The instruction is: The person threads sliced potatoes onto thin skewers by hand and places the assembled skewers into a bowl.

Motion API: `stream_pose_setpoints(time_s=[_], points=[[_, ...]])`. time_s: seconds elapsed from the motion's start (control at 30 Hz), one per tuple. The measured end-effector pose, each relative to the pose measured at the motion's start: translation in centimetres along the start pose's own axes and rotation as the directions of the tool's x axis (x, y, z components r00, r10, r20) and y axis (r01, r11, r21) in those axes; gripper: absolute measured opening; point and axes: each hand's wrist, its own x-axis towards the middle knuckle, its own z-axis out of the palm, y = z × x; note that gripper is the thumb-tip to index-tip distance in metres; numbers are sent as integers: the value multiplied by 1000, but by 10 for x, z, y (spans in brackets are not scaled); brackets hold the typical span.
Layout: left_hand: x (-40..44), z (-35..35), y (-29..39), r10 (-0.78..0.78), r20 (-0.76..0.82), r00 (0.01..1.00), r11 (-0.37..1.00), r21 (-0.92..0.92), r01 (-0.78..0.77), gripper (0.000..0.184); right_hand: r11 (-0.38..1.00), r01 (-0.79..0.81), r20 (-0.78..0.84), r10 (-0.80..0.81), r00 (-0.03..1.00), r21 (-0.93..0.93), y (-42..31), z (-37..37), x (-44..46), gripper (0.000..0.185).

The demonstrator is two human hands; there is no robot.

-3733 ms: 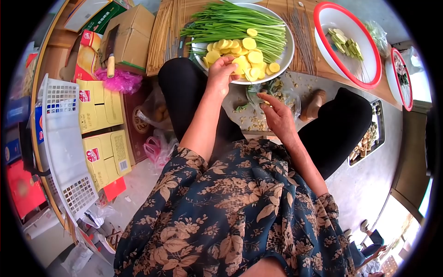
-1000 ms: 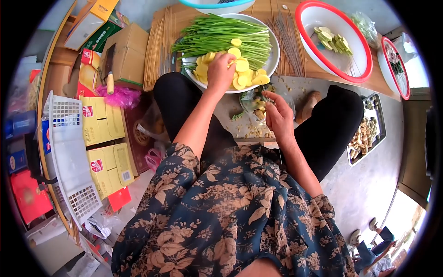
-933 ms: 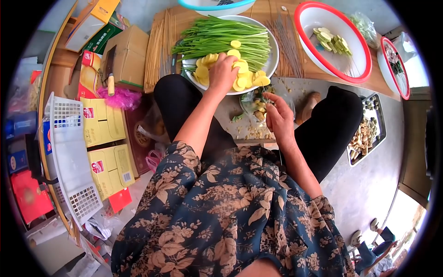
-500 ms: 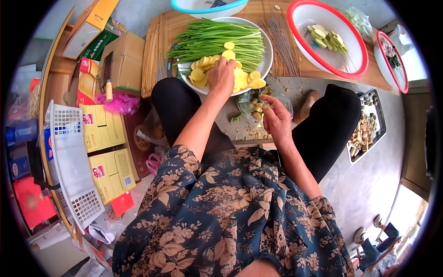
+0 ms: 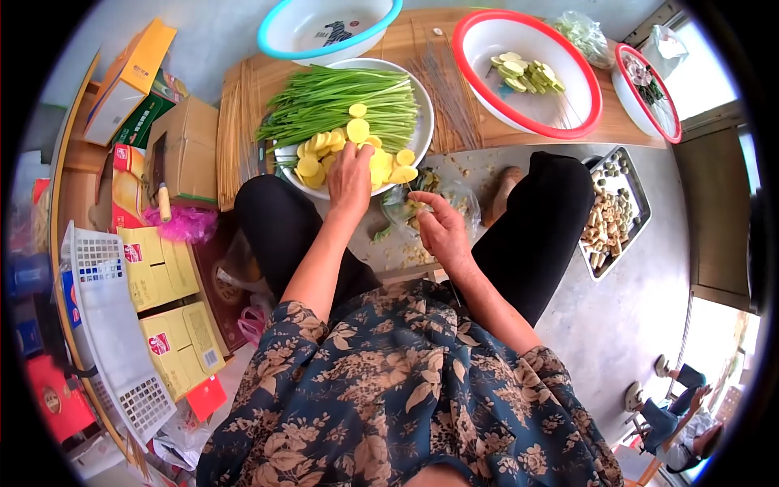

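Observation:
A large white plate (image 5: 425, 122) holds a bundle of green garlic chives (image 5: 341, 97) with a pile of round yellow potato slices (image 5: 308, 166) at its near side. My left hand (image 5: 350, 180) reaches into this pile, fingers bent together; their tips are hidden among the slices. One slice lies just beyond them on the chives. Right of the plate, my right hand (image 5: 445, 231) pinches a thin skewer (image 5: 411, 190) between thumb and forefinger. The skewer's far end meets a yellow slice at the plate's right edge; whether it pierces it I cannot tell.
Bare skewers (image 5: 235, 138) lie left of the plate, more (image 5: 445, 97) to its right. A red-rimmed basin (image 5: 596, 77) holds pale green slices. Beyond is a blue-rimmed basin (image 5: 264, 36). A tray of skewered pieces (image 5: 645, 211) rests on the floor. A knife (image 5: 164, 195) stands by cartons.
The whole view has shifted, so the plate and basins appear farther left and slightly lower. Both hands keep nearly the same places beside the slices and the skewer.

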Motion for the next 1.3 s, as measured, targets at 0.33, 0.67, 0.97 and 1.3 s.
stream_pose_setpoints(time_s=[0.33,0.67,0.97,1.3], points=[[-9,1,-4,-32,-18,999,998,-50,31,21,999,-5,19,4,1000,39,5,-1,3,26],[-12,1,-7,-57,-80,995,995,-81,51,21,1000,-14,21,14,1000,-20,5,-1,3,26],[-12,15,-10,-246,-57,967,920,-328,215,23,998,-43,22,44,999,-42,8,1,4,28],[-14,11,-25,-457,322,829,276,-834,477,18,985,-20,87,35,996,-170,13,2,4,29]])
